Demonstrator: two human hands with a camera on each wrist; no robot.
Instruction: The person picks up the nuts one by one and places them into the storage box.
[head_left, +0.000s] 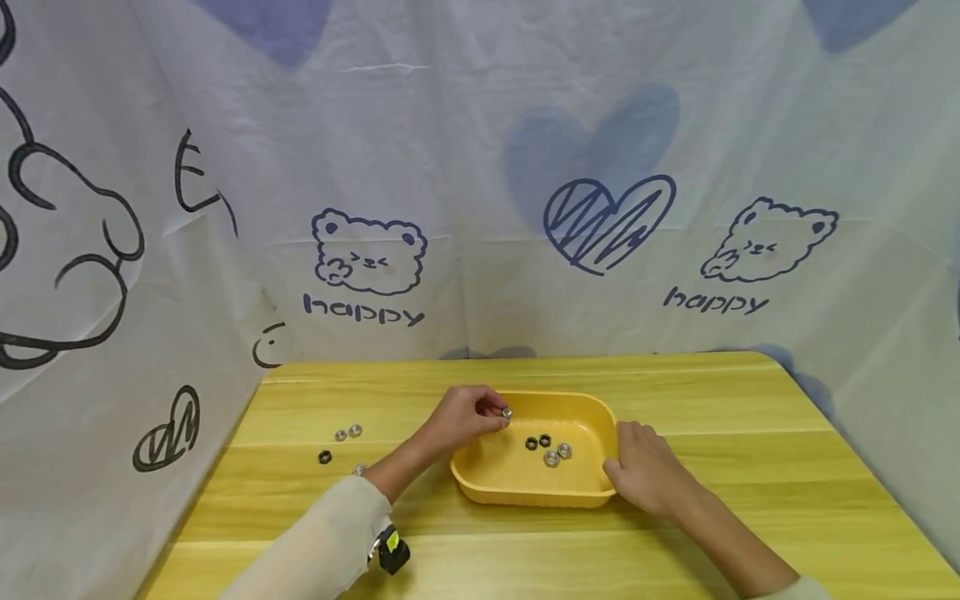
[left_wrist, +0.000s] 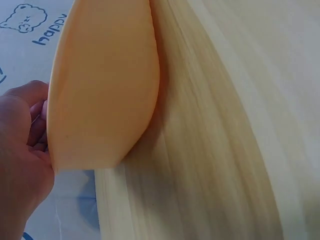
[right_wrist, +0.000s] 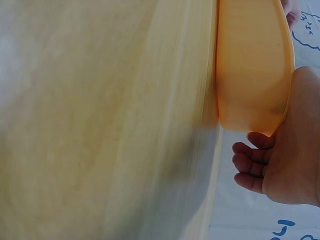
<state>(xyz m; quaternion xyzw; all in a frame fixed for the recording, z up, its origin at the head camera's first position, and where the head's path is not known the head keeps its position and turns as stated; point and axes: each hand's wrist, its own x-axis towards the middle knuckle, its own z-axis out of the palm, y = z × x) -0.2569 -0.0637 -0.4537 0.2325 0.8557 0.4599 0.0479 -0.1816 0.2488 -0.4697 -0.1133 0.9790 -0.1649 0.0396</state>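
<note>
A yellow plastic tray [head_left: 517, 497] stands on the table with two black nuts [head_left: 545, 440] and two silver nuts [head_left: 552, 458] inside. Over its left end, my left hand [head_left: 465, 419] pinches a silver hex nut [head_left: 507, 412] between thumb and fingertips. The left wrist view has that hand [left_wrist: 22, 135] behind the tray's wall [left_wrist: 100, 90], and the nut is hidden there. My right hand [head_left: 651, 468] grips the tray's right rim, thumb inside; in the right wrist view its fingers [right_wrist: 250, 162] curl below the tray's end [right_wrist: 255, 75].
Left of the tray, two silver nuts [head_left: 356, 431] and a black nut [head_left: 325, 457] lie on the wooden table [head_left: 262, 517]. Another silver nut [head_left: 360, 470] is partly covered by the left forearm. A printed white cloth [head_left: 472, 167] hangs behind and beside the table.
</note>
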